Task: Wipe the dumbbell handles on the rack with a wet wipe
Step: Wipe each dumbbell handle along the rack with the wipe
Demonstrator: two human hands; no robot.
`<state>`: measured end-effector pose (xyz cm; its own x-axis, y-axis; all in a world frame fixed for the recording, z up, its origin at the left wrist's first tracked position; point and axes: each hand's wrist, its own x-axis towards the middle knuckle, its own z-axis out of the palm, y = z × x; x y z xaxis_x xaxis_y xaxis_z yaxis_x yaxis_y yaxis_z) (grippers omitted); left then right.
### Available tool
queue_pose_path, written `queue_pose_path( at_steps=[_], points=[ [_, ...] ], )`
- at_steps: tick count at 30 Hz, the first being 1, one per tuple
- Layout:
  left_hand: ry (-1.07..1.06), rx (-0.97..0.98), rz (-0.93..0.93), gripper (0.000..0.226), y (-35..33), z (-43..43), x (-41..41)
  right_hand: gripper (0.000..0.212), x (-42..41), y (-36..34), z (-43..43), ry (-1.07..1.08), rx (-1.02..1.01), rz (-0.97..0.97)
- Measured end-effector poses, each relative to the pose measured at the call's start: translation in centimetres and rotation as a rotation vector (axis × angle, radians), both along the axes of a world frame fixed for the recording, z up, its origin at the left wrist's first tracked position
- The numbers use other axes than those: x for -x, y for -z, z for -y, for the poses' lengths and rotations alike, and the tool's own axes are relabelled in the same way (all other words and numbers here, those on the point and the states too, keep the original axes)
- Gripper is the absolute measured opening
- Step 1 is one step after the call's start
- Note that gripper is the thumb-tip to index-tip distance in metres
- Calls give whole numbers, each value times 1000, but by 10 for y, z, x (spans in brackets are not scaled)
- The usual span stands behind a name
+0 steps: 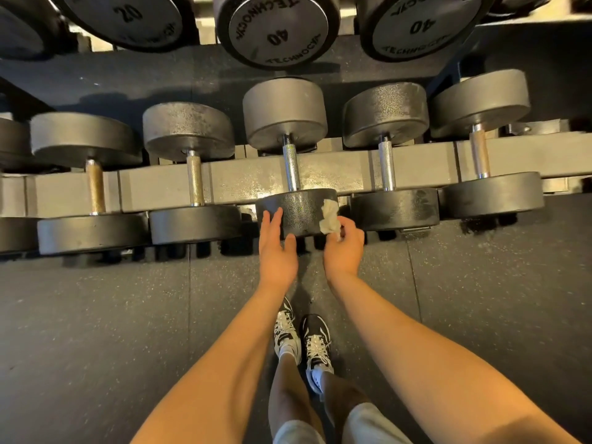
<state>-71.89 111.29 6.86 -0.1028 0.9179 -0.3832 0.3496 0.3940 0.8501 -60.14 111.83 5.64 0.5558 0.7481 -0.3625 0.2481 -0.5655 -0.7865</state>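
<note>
The right hand [344,248] pinched the wet wipe [330,216] against the middle dumbbell [296,209] on the rack [250,179]. The left hand [275,248] was open, maybe touching it. That small pinch could drop the wipe before the handle [291,169].

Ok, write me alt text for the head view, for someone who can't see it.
A person's right hand pinches a crumpled wet wipe at the near end of the middle dumbbell on the rack, while the open left hand touches that same end. The dumbbell's metal handle lies untouched beyond the hands, with other dumbbells either side.
</note>
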Motion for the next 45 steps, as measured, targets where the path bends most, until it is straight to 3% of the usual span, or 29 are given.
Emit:
queue_pose_path(
  at_steps=[5,7,14,22,25,28,32,35,38,40,42,45],
  points=[
    [-119,58,114,41,-14,-7,-1,18,36,-12,6,-321,-158,-11],
    [-122,54,126,40,-12,-7,4,23,43,-17,1,-458,-141,113],
    [-112,79,140,44,-6,-4,14,28,19,-16,-30,-245,-136,278],
    [-292,41,264,37,-10,-10,22,27,51,-20,-47,-680,-133,516],
    [-132,-58,127,31,-8,-17,16,29,36,-21,-49,-775,-107,385],
    [11,-97,-25,44,3,-30,4,39,22,-18,-50,-634,-167,154],
    [235,-267,-341,59,22,-38,2,43,14,-11,-44,-569,-190,221],
    [138,-208,-232,56,32,-28,11,56,19,-7,-35,-633,-144,263],
    [-92,8,24,56,34,-10,14,64,21,-8,-31,-673,-115,255],
    [-147,120,101,57,31,-4,13,68,22,-12,-29,-685,-92,213],
    [-139,159,55,56,24,-6,11,69,23,-18,-28,-687,-73,182],
    [-11,23,-113,55,9,-12,6,63,22,-25,-30,-671,-61,178]
  ],
)
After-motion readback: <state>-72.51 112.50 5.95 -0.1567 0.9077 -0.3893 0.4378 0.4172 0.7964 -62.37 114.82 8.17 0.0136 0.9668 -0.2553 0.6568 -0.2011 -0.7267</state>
